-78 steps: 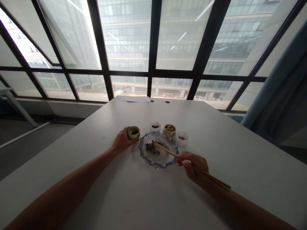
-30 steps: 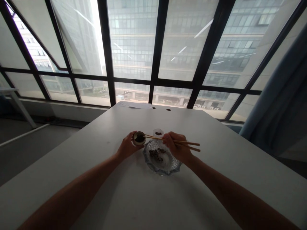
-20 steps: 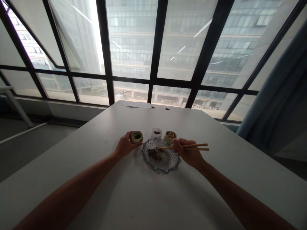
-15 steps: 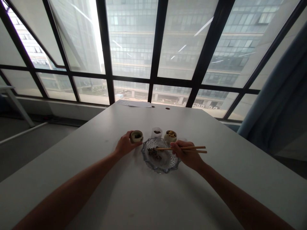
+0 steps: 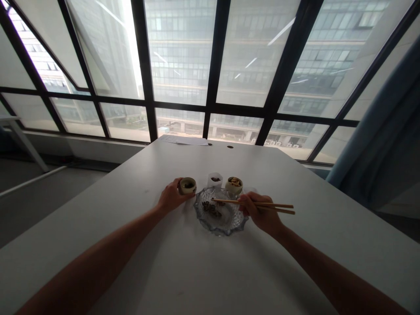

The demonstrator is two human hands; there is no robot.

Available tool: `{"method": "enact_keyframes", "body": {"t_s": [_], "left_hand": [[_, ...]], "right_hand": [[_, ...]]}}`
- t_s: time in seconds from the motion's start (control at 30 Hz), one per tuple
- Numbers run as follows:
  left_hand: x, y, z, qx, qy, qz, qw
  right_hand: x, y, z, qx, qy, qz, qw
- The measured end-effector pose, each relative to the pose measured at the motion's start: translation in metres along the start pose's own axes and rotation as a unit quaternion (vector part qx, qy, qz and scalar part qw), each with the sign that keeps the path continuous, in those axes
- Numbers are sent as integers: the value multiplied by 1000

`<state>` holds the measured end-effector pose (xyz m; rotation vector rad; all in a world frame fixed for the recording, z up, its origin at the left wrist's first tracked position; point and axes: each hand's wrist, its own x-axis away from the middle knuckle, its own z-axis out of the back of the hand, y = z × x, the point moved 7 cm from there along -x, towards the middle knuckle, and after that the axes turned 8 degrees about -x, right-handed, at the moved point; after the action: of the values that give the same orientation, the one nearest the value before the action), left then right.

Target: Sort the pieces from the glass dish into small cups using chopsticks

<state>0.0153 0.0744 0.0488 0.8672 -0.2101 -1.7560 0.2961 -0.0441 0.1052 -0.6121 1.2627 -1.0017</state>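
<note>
My left hand (image 5: 173, 195) is wrapped round a small pale cup (image 5: 187, 190) with some dark bits inside, left of the glass plate. In my right hand (image 5: 259, 212) is a pair of chopsticks (image 5: 275, 206), their tips pointing left over the plate. At the tips is a small dark speck, too small to name. The clear glass plate (image 5: 226, 229) has a scalloped rim. Dark shrivelled pieces (image 5: 211, 209) lie on its left part. Behind it stand a white cup (image 5: 215, 180) with dark bits and a pale cup (image 5: 234, 186) holding yellowish-brown pieces.
All this stands on a white table (image 5: 183, 271). Papers (image 5: 185, 140) lie at its far edge, near two dark round holes. Large windows rise behind, and a blue curtain (image 5: 370, 144) hangs at the right.
The chopsticks have lifted slightly off the dark pieces and moved a little right with my right hand. My left hand still holds the cup in about the same place.
</note>
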Motion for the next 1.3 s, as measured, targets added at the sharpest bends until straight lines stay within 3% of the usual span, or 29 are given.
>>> {"method": "enact_keyframes", "body": {"t_s": [0.1,0.2,0.27,0.37,0.53,0.7,0.8,0.93,1.13,1.3], "left_hand": [[0,0,-1,0,-4,0,1000],[0,0,-1,-1,-7,-2,1000],[0,1,0,-1,-9,-3,1000],[1,0,0,0,-5,-5,1000],[0,-1,0,4,0,-12,1000],[0,-1,-1,6,-8,-15,1000],[0,-1,-2,7,-14,-11,1000],[0,0,-1,2,-17,-8,1000],[0,1,-1,2,-14,-10,1000],[-1,2,-2,36,-17,-33,999]], "right_hand": [[9,26,21,-113,109,-73,985],[23,60,35,-212,196,-148,946],[32,78,39,-252,230,-186,922],[37,89,41,-278,246,-192,909],[37,71,43,-229,244,-114,935],[45,28,40,-14,157,49,986],[51,10,31,80,74,142,984],[54,2,27,116,35,202,972],[53,8,26,91,33,174,980],[46,30,37,-49,152,57,986]]}}
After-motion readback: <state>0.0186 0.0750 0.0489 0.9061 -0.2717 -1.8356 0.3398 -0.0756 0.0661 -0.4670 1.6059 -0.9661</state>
